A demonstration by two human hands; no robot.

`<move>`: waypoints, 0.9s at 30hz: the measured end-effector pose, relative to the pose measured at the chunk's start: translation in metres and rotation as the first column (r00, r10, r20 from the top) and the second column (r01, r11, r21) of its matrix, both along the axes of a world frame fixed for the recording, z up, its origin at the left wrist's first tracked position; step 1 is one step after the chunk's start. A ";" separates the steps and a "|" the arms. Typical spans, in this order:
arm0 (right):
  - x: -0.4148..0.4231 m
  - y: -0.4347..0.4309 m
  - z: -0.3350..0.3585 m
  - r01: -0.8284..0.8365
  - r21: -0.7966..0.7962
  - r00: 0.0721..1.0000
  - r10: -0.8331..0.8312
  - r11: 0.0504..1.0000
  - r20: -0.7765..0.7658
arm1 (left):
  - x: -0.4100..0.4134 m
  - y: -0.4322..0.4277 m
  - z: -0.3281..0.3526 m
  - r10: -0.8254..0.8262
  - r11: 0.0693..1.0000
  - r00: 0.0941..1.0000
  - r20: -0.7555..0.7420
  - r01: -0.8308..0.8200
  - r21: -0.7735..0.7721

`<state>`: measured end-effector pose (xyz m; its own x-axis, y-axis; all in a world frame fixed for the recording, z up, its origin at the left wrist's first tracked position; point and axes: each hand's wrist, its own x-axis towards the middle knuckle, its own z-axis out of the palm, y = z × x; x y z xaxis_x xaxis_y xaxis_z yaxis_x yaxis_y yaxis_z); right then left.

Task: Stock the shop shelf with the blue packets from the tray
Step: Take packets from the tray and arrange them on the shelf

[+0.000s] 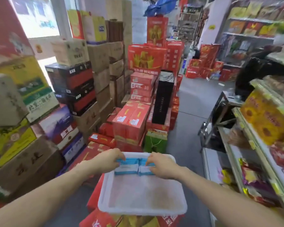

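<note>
Blue packets [126,168] lie in two piles, side by side at the tray's [143,208] far edge. Blur hides how many. The left grip [109,160] and right grip [162,166] each hold a pile, fingers curled over the tops.

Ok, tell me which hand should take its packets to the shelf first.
Probably the right hand. Both hands grip blue packets at the far end of the tray, but the shelf stands on the person's right, so that hand has the shorter, uncrossed path; the left hand would reach across.
</note>
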<state>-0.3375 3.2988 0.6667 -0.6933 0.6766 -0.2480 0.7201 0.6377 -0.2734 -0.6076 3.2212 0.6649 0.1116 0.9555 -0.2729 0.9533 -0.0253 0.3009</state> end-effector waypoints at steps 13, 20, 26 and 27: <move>-0.006 0.016 -0.073 -0.019 0.102 0.985 0.001 0.995 0.170 | 0.014 0.022 -0.080 -0.103 0.995 0.991 -0.084 0.104 0.010; -0.005 0.013 -0.081 -0.007 0.072 0.983 -0.006 0.997 0.186 | 0.017 0.030 -0.090 -0.125 0.989 0.973 -0.193 0.138 0.056; 0.003 0.005 -0.094 0.023 0.014 0.982 -0.025 1.000 0.188 | 0.026 0.024 -0.094 -0.209 0.976 0.925 -0.318 0.216 -0.015; 0.003 0.005 -0.095 0.044 -0.006 0.979 -0.042 0.999 0.197 | 0.027 0.024 -0.096 -0.209 0.977 0.926 -0.315 0.214 -0.021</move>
<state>-0.3340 3.3035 0.5714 -0.6004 0.7013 -0.3842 0.7873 0.6027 -0.1302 -0.5806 3.2454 0.5687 0.2220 0.9229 -0.3146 0.9710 -0.2386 -0.0146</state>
